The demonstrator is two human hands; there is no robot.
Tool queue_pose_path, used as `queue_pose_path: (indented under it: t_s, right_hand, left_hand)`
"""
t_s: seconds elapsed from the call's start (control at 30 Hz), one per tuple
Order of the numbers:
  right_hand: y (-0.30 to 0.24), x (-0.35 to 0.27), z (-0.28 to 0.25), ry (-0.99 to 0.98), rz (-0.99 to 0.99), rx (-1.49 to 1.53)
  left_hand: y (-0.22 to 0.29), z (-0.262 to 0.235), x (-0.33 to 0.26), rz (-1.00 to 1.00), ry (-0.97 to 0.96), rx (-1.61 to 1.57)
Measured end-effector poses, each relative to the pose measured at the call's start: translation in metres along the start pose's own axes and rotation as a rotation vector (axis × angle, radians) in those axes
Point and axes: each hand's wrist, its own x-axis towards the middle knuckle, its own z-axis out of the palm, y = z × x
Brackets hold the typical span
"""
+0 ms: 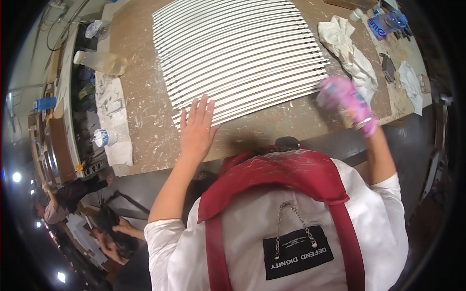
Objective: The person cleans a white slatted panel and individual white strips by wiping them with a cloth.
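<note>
Many thin white strips lie side by side in a block on the brown work table. My bare left hand rests flat on the near left corner of the strips, its fingers stretched out and holding nothing. At the near right corner of the strips is my right hand, in a pink patterned glove. Motion smears its fingers, so I cannot make out their shape or anything in them. A crumpled white cloth lies just beyond the gloved hand.
On the left stand a bottle of yellowish liquid and a white cup on a stained cloth. A bottle with a blue label and a white rag are at right. Other people's arms show at lower left.
</note>
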Motion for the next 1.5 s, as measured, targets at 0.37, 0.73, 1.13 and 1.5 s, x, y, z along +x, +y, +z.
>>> queue_pose_path:
  t_s: [0.37,0.73,1.13,1.5]
  right_hand:
    - [0.068,-0.001,0.099,0.176,0.241,1.006]
    - [0.073,0.004,0.104,0.225,0.245,1.021]
    - [0.064,0.005,0.111,0.416,0.418,0.868]
    - [0.083,-0.013,0.101,0.582,0.533,0.777]
  left_hand:
    - [0.008,0.022,-0.022,0.033,0.082,0.023]
    - [-0.004,0.031,-0.020,0.106,0.135,0.072]
    - [0.009,0.005,-0.021,0.122,0.012,-0.025]
    - [-0.012,0.008,-0.008,0.248,0.134,-0.275]
